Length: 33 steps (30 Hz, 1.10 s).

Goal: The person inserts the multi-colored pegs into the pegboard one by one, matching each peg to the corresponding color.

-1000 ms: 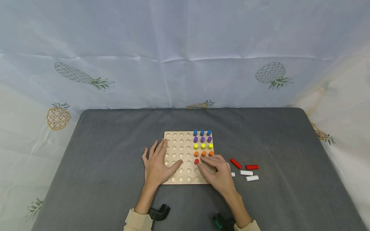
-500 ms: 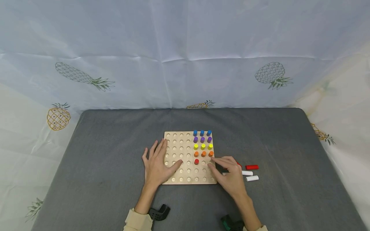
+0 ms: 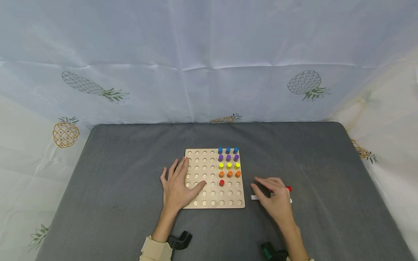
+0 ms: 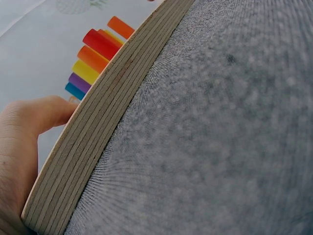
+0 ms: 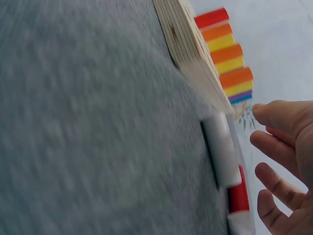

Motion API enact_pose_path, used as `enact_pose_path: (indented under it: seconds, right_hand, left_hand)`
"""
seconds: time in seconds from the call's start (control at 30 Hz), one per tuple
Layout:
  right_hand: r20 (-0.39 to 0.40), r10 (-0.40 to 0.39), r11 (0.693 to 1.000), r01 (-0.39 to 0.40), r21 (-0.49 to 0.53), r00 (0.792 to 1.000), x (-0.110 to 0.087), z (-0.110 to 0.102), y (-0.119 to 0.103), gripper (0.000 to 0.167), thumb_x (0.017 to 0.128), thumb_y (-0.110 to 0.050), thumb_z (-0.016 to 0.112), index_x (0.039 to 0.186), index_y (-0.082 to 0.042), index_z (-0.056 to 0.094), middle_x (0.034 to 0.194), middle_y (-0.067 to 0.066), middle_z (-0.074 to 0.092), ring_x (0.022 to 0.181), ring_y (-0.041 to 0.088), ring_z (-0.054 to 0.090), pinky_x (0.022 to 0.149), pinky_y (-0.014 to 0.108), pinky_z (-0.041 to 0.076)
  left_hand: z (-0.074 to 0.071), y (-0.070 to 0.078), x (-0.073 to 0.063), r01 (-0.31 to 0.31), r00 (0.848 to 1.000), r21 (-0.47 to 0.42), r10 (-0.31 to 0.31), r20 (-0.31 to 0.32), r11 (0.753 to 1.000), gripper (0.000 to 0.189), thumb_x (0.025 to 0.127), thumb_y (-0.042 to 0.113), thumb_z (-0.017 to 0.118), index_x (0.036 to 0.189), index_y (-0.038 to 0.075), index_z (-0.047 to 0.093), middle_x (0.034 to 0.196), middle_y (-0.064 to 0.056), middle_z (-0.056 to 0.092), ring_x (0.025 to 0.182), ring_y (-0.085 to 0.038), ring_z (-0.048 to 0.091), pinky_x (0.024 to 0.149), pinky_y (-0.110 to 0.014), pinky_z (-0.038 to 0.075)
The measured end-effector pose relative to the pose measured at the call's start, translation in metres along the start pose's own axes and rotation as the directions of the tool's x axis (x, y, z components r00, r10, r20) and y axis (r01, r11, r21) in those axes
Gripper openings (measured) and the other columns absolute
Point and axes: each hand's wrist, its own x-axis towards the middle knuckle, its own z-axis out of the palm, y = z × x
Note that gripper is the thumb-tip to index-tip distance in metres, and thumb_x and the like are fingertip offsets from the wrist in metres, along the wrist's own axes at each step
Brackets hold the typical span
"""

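Left hand (image 3: 177,192): fingers spread, on left edge of board (image 3: 217,188). Board between hands; standing in it: three blue pegs (image 3: 228,150), three purple pegs (image 3: 228,158), three yellow pegs (image 3: 229,166), three orange pegs (image 3: 230,174), one red peg (image 3: 221,183). Right hand (image 3: 277,201): thumb and fingers apart, beside loose white peg (image 5: 221,149); loose red (image 3: 289,188) showing past its far side. Total loose: cannot tell, hand covers some.

Plywood board (image 4: 95,125): laminated edge exposed, resting on ribbed grey fabric (image 4: 210,132). Red peg (image 4: 102,44), orange pegs (image 4: 93,59), yellow pegs (image 4: 85,72), purple peg (image 4: 79,82) and blue peg (image 4: 74,91) project above the board, lower parts hidden behind its edge. Left hand (image 4: 19,147): on the board's peg side, thumb tip at its edge, contact indeterminable. Pale pineapple-print cloth (image 4: 44,54): beyond the board.
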Motion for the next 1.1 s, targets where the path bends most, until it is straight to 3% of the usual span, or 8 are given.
enact_pose_path:
  seconds: [0.23, 0.7, 0.87, 1.1]
  right_hand:
    - [0.014, 0.038, 0.994, -0.037, -0.101, 0.999, 0.002, -0.01, 0.008, 0.028, 0.073, -0.003, 0.089, 0.099, -0.002, 0.082, 0.088, 0.012, 0.08, 0.089, 0.022, 0.061, 0.074, 0.019, 0.043]
    - [0.059, 0.093, 0.968, -0.076, -0.24, 0.994, 0.003, -0.018, 0.013, 0.03, 0.074, -0.01, 0.09, 0.103, -0.006, 0.083, 0.089, 0.009, 0.08, 0.087, 0.022, 0.061, 0.064, 0.032, 0.048]
    - [0.086, 0.098, 0.954, -0.069, -0.291, 0.992, 0.005, -0.018, 0.011, 0.029, 0.075, -0.011, 0.089, 0.102, -0.004, 0.082, 0.092, 0.011, 0.08, 0.088, 0.025, 0.062, 0.064, 0.036, 0.05]
    - [0.13, 0.045, 0.948, -0.001, -0.319, 0.991, 0.009, -0.016, 0.011, 0.024, 0.075, -0.01, 0.088, 0.096, 0.001, 0.081, 0.088, 0.012, 0.076, 0.082, 0.028, 0.06, 0.065, 0.042, 0.05]
  left_hand:
    - [0.0, 0.0, 0.0, 0.004, 1.0, -0.004, -0.004, 0.003, 1.0, 0.099, 0.076, 0.064, 0.072, 0.157, 0.015, 0.043, 0.161, -0.007, 0.046, 0.153, -0.033, 0.034, 0.121, -0.066, 0.009]
    - [0.0, 0.0, 0.0, -0.006, 1.0, 0.001, 0.006, -0.003, 1.0, 0.1, 0.076, 0.065, 0.072, 0.157, 0.015, 0.042, 0.161, -0.008, 0.047, 0.153, -0.034, 0.034, 0.121, -0.067, 0.01]
    - [0.0, 0.0, -0.001, -0.001, 1.0, -0.002, 0.001, 0.004, 1.0, 0.101, 0.076, 0.065, 0.072, 0.158, 0.015, 0.042, 0.161, -0.008, 0.046, 0.153, -0.034, 0.033, 0.122, -0.067, 0.008]
    - [-0.001, 0.001, 0.0, -0.007, 1.0, -0.003, 0.007, -0.009, 1.0, 0.101, 0.074, 0.064, 0.073, 0.157, 0.014, 0.043, 0.161, -0.009, 0.046, 0.152, -0.035, 0.034, 0.121, -0.067, 0.01]
